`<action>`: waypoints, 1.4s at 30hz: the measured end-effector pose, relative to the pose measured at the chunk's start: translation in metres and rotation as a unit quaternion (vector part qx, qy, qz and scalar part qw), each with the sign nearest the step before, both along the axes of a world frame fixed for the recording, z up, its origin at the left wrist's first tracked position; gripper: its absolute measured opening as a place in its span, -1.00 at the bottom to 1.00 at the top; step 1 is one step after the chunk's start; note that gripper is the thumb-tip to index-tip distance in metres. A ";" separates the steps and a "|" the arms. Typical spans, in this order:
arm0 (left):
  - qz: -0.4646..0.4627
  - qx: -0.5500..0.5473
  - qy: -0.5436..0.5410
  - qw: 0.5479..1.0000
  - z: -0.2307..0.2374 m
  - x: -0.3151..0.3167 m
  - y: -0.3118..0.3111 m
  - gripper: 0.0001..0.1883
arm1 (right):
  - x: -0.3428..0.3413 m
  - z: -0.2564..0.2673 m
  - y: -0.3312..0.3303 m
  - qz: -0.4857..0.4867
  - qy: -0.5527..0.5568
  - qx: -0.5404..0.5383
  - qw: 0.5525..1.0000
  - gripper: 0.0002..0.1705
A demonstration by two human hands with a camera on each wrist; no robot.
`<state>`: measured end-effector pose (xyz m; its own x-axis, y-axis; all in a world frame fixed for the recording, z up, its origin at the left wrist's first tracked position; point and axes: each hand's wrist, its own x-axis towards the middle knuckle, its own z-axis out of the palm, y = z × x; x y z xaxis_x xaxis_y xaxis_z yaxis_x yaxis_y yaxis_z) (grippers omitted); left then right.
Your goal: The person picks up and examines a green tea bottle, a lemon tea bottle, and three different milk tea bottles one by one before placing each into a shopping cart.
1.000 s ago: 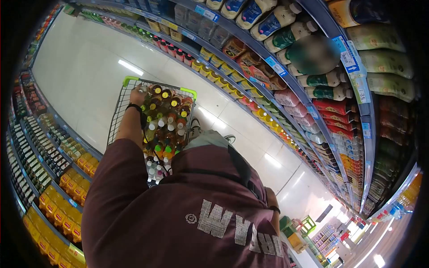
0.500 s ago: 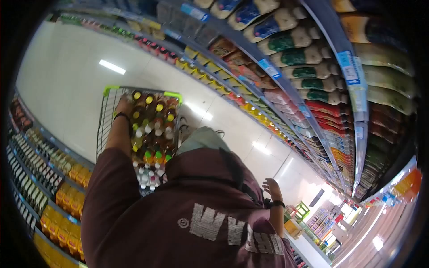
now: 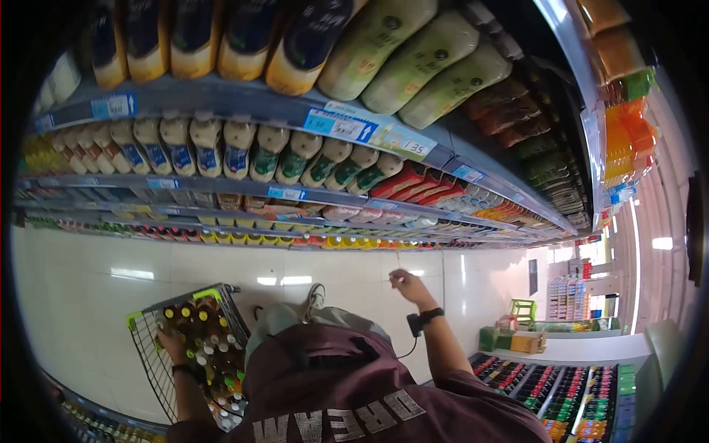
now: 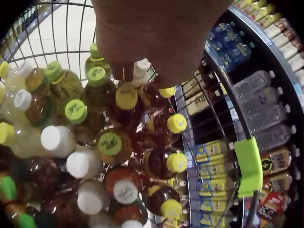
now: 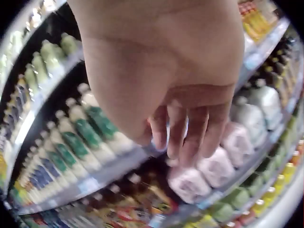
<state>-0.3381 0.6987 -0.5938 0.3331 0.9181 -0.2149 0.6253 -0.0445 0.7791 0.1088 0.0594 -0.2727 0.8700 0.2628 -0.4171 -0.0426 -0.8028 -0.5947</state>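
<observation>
My left hand (image 3: 171,345) is down among the bottles at the far side of a wire shopping cart (image 3: 135,360). In the left wrist view, its fingers and thumb surround a white-capped bottle (image 4: 141,69), whose body is mostly hidden. Yellow-capped bottles of dark drink (image 4: 177,162) and green-capped bottles (image 4: 76,111) crowd around it. Out over the aisle, my right hand (image 3: 410,288) hangs in the air with loosely bent fingers, holding nothing. Behind it in the right wrist view are pink packs (image 5: 216,166) and green-labelled bottles (image 5: 80,137) on shelves.
A long drinks shelf (image 3: 244,100) runs across the front. More shelving (image 3: 103,413) lies low at the left. Pale floor tiles (image 3: 199,262) lie between them. At right stand a rack of colourful packs (image 3: 569,391) and cardboard boxes (image 3: 528,342).
My view has turned toward the shelf at right, so the cart sits lower left. The right hand has risen from beside the body into the aisle. The left hand has stayed at the cart.
</observation>
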 end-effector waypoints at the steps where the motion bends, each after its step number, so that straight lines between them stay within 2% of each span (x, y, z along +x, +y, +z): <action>1: -0.045 -0.014 -0.001 0.999 0.019 0.005 -0.012 -0.39 | 0.018 0.026 0.023 0.017 -0.048 0.035 0.998 -0.70; 2: -0.090 -0.028 0.001 0.996 0.039 0.008 -0.025 -0.39 | 0.037 0.061 0.050 0.031 -0.094 0.071 0.993 -0.74; 4: -0.048 0.040 0.046 0.997 0.016 -0.004 -0.051 -0.36 | 0.060 0.141 0.109 0.024 -0.173 0.143 0.974 -0.77; 6: -0.054 -0.011 0.113 0.992 0.038 0.008 -0.065 -0.26 | 0.078 0.216 0.153 0.027 -0.250 0.254 0.934 -0.82; 8: -0.048 0.067 0.227 0.970 0.032 0.015 -0.081 -0.21 | 0.089 0.274 0.185 0.020 -0.302 0.339 0.891 -0.77; 10: -0.069 0.077 0.163 0.981 0.067 0.031 -0.102 -0.22 | 0.114 0.309 0.214 0.052 -0.452 0.352 0.818 -0.54; 13: -0.083 0.071 0.049 0.993 0.110 0.053 -0.129 -0.26 | 0.153 0.320 0.246 0.033 -0.495 0.316 0.809 -0.08; 14: -0.083 0.086 0.004 0.993 0.117 0.059 -0.138 -0.27 | 0.158 0.322 0.256 0.036 -0.526 0.301 0.794 -0.02; 16: -0.065 0.098 -0.029 0.993 0.134 0.070 -0.156 -0.35 | 0.155 0.330 0.269 0.049 -0.515 0.283 0.808 0.00; 18: -0.062 0.099 -0.035 0.992 0.192 0.088 -0.180 -0.41 | 0.155 0.326 0.269 0.025 -0.501 0.302 0.811 -0.07; 20: -0.029 0.021 -0.124 0.992 0.225 0.102 -0.194 -0.47 | 0.163 0.315 0.267 0.031 -0.508 0.377 0.774 -0.15; 22: -0.014 0.024 -0.158 0.987 0.267 0.117 -0.204 -0.53 | 0.154 0.312 0.258 0.041 -0.539 0.384 0.749 -0.18; 24: -0.015 -0.016 -0.280 0.960 0.299 0.135 -0.212 -0.60 | 0.141 0.316 0.244 0.085 -0.585 0.394 0.703 -0.16; 25: -0.046 0.015 -0.272 0.961 0.327 0.144 -0.214 -0.64 | 0.128 0.320 0.236 0.124 -0.574 0.408 0.699 -0.16; 26: -0.055 -0.011 -0.257 0.965 0.368 0.157 -0.221 -0.64 | 0.113 0.324 0.226 0.168 -0.551 0.431 0.695 -0.22; 27: -0.091 -0.017 -0.275 0.957 0.388 0.165 -0.219 -0.64 | 0.095 0.318 0.218 0.210 -0.449 0.500 0.710 -0.21; 28: -0.124 -0.024 -0.293 0.948 0.406 0.173 -0.219 -0.63 | 0.075 0.310 0.212 0.250 -0.338 0.561 0.713 -0.20; 30: -0.167 -0.070 -0.349 0.920 0.475 0.200 -0.241 -0.48 | 0.034 0.303 0.196 0.290 -0.042 0.633 0.717 -0.12; 31: -0.210 -0.082 -0.399 0.889 0.492 0.214 -0.247 -0.34 | 0.024 0.287 0.189 0.311 0.075 0.624 0.713 -0.06; 32: -0.250 -0.094 -0.447 0.854 0.508 0.227 -0.253 -0.19 | 0.010 0.279 0.186 0.285 0.207 0.630 0.692 -0.12; 34: -0.287 -0.180 -0.502 0.796 0.562 0.262 -0.289 0.06 | -0.004 0.272 0.180 0.260 0.457 0.568 0.633 -0.23; 35: -0.282 -0.250 -0.505 0.777 0.573 0.279 -0.299 0.10 | -0.008 0.261 0.176 0.262 0.478 0.556 0.628 -0.23; 36: -0.277 -0.316 -0.505 0.754 0.577 0.294 -0.305 0.14 | -0.010 0.244 0.175 0.231 0.639 0.501 0.537 -0.22; 37: -0.316 -0.333 -0.551 0.697 0.570 0.306 -0.310 0.07 | -0.011 0.229 0.175 0.193 0.776 0.427 0.423 -0.21; 38: -0.349 -0.349 -0.592 0.637 0.555 0.312 -0.313 0.01 | -0.016 0.225 0.170 0.214 0.766 0.473 0.379 -0.26; 40: -0.353 -0.411 -0.655 0.527 0.515 0.313 -0.308 -0.17 | -0.015 0.222 0.157 0.195 0.727 0.467 0.464 -0.27; 41: -0.305 -0.402 -0.636 0.584 0.530 0.313 -0.320 -0.34 | -0.008 0.219 0.151 0.179 0.705 0.444 0.523 -0.28; 42: -0.301 -0.402 -0.635 0.587 0.538 0.314 -0.322 -0.34 | 0.000 0.217 0.146 0.165 0.673 0.424 0.584 -0.28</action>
